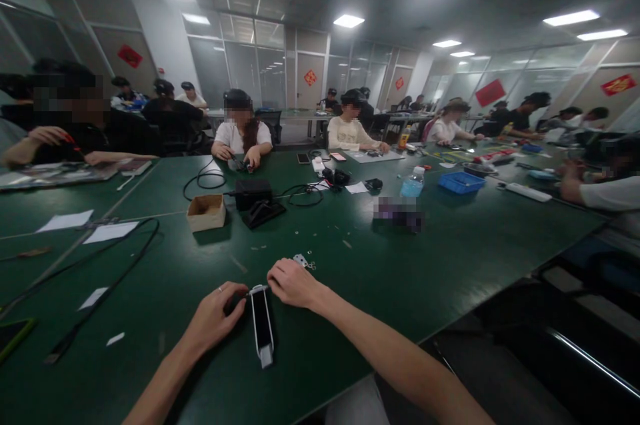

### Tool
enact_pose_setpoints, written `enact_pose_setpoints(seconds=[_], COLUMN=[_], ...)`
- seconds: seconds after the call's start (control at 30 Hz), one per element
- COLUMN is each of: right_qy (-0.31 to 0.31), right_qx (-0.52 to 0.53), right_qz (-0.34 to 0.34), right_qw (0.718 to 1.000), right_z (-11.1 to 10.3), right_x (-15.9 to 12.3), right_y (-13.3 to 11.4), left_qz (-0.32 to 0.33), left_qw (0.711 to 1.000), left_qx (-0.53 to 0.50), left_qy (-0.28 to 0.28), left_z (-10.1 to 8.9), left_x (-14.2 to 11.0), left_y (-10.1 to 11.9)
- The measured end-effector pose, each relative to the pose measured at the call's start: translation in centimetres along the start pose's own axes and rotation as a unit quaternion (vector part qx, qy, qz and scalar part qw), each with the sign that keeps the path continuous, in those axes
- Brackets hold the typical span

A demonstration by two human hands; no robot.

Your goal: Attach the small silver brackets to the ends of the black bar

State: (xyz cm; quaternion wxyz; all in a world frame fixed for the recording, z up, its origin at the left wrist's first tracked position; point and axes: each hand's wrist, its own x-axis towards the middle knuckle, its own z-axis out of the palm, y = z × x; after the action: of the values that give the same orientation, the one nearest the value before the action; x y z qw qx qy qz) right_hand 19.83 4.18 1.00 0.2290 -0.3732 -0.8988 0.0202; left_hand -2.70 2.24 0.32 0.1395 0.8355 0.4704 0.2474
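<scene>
A long narrow frame (263, 328) with a black middle and whitish metal edges lies on the green table, pointing away from me. My left hand (217, 315) is at its far left corner, fingers curled and fingertips against the end. From the other side, my right hand (295, 284) reaches that same end with its fingers bent together; whatever is between them is hidden. Just beyond the right hand lie small metal pieces (303, 261), which look like a plate and rings.
An open cardboard box (206, 213) and a black device (253, 195) stand ahead. To their right are a blurred purple item (399, 215), a bottle of blue liquid (413, 182) and a blue tray (461, 182). A black cable (115, 278) runs along the left. Several people sit around.
</scene>
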Motion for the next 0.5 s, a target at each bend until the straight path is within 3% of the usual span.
enact_pose_setpoints(seconds=[0.5], right_qy=[-0.012], right_qx=[0.108], right_qz=[0.018], right_qw=[0.994], right_z=[0.13], right_x=[-0.79], right_y=[0.72], left_qz=[-0.002], left_qw=[1.0], left_qx=[-0.01], left_qy=[-0.015], left_z=[0.09], left_x=[-0.11], left_y=[-0.39])
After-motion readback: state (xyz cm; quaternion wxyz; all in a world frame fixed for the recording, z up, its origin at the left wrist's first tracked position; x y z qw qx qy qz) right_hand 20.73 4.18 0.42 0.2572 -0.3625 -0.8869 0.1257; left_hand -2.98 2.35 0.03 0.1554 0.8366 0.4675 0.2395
